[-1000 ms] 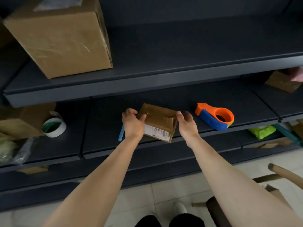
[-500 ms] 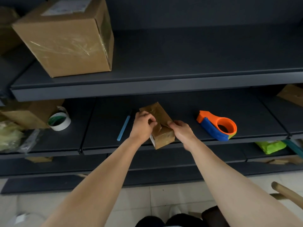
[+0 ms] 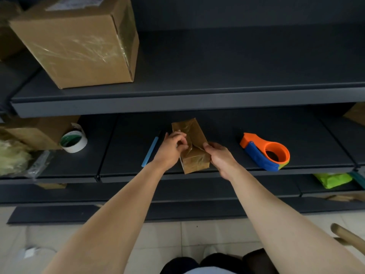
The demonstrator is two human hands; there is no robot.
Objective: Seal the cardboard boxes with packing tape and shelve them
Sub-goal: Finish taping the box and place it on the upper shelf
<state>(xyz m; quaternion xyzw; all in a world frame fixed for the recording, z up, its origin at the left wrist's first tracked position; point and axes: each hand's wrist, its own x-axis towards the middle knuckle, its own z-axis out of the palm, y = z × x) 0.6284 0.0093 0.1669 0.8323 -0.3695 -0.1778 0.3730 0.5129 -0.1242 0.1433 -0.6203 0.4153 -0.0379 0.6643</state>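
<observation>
Your two hands grip one small box (image 3: 195, 153) at the front edge of the middle shelf (image 3: 296, 169).

From the left: one big box (image 3: 79, 46) on the upper shelf (image 3: 217, 99), one tape roll (image 3: 73, 141), one blue stick (image 3: 150, 151). Your left hand (image 3: 171, 149) pinches the small box's top with curled fingers and your right hand (image 3: 219, 157) clasps its side. The box's long axis points away from you, its far end slightly left. One tape dispenser (image 3: 264, 153) lies to its right.
</observation>
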